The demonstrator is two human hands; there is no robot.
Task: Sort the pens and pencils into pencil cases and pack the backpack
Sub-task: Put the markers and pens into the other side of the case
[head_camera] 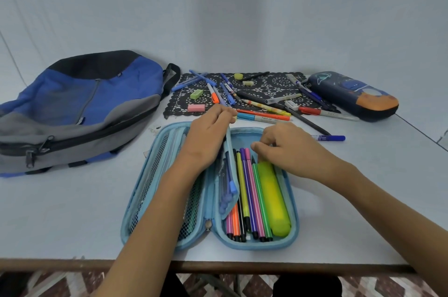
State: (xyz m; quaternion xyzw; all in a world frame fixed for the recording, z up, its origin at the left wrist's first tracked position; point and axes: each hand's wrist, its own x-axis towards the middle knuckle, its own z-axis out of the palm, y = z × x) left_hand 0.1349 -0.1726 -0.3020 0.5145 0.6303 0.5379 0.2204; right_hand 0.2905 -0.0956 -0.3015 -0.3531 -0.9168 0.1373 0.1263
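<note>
A light blue zip-up fabric pencil case [254,246] lies open flat on the white tabletop [72,219], near its front edge. The left hand [208,132] pinches the far end of the case's middle divider flap [231,170] and holds it upright. The right hand [286,149] curls its fingers onto the far tips of the striped felt-tip pens [252,199] beside a fat yellow highlighter [274,199]; whether it grips one, I cannot tell. A blue and grey fabric backpack [80,107] lies to the left, and loose pens cover a black lace mat [274,86] beyond
</note>
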